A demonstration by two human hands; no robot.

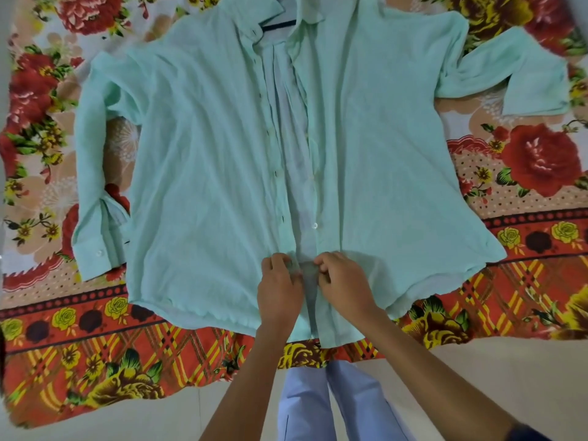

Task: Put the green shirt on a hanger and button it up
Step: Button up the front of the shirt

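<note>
**Green shirt, flat on floral sheet — both hands at the lowest button**

Your green shirt (197, 148) lies face up across the middle of the view, collar at 12 o'clock, hem at 6 o'clock. Its front is open from the collar down, and a pale strip of the inside back shows between the two front edges. The edge with buttonholes runs on your left side of the gap, the edge with buttons on your right; one white button (315, 225) shows just above your hands.

A dark hanger (280, 25) sits inside the neck at 12 o'clock — only a short bar of it shows between the collar flaps.

One sleeve lies straight down at 9 o'clock, a white cuff button (99, 253) near its end. The other sleeve is folded out toward 2 o'clock.

Your left hand (280, 288) has its fingers curled onto the left front edge, pinching the cloth low on the shirt. Your right hand (342, 283) pinches the right front edge just beside it. The two hands nearly touch at the gap.

Under the shirt is a bedsheet (525, 163) with red roses and an orange check border. Your pale blue trousers (318, 405) show at 6 o'clock.
</note>
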